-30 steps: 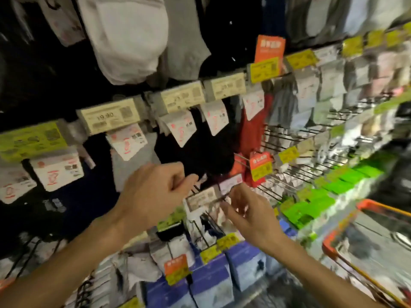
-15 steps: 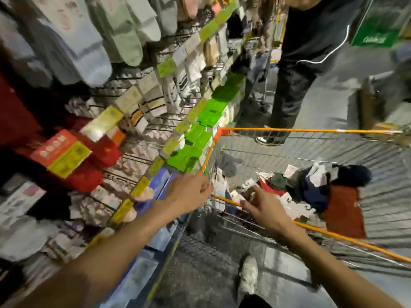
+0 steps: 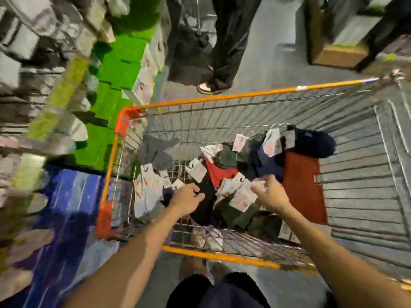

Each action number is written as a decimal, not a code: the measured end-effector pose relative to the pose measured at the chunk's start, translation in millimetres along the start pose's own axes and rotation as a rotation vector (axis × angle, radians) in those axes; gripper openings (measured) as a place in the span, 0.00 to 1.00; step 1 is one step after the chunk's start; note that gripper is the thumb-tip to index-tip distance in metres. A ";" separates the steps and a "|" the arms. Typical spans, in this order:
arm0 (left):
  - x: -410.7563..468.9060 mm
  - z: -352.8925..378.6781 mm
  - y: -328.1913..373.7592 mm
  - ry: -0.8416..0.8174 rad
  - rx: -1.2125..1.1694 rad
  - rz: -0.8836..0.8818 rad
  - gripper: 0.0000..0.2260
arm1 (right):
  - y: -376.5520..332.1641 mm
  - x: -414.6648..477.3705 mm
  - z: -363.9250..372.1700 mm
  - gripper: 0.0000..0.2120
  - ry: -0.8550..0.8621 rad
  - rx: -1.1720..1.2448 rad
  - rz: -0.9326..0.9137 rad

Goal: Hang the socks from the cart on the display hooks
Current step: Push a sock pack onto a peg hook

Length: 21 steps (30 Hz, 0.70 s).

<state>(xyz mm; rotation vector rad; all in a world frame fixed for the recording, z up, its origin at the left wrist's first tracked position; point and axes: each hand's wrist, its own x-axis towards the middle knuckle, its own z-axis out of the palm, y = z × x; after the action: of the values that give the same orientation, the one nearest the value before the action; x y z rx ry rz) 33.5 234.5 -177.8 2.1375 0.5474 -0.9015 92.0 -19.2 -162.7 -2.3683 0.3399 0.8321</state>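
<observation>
While you lean over the cart, both of your arms reach down past its orange rim into the wire basket. Your left hand sits low over the near left part of the pile, its fingers bent down onto a black sock. Motion blur keeps me from telling whether they grip it or only touch it. Your right hand is near it to the right, fingers curled in, with thumb and forefinger pinching a white card tag at the edge of a loose fan of similar tags. The socks lie heaped on the cart floor: red and dark green ones in the middle, navy ones behind, a grey pair against the far left corner and pale ones along the left wall. A rust-red cloth lies flat to the right of the heap, touching it. Left of the cart stand the display shelves, badly smeared, where you can make out green boxes and blue packs but no hooks. Beyond the far rim another person stands in dark trousers, and a cardboard box rests on the floor to their right.
</observation>
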 end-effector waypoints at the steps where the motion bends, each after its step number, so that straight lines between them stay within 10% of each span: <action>1: 18.3 5.0 4.6 -0.023 -0.028 -0.020 0.19 | 0.4 12.5 -2.3 0.27 0.056 0.061 0.049; 8: 122.1 26.2 60.1 0.005 -0.291 0.041 0.40 | 9.9 85.8 -11.7 0.35 0.415 0.212 0.161; 21: 200.0 52.4 106.1 -0.186 -0.472 0.040 0.54 | 20.8 156.5 18.9 0.42 0.169 0.194 0.162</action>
<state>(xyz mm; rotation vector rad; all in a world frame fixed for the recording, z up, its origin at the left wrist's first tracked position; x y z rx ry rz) 208.8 146.1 -302.0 1.6177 0.5567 -0.8406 194.8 -30.4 -283.5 -2.2549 0.6588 0.6404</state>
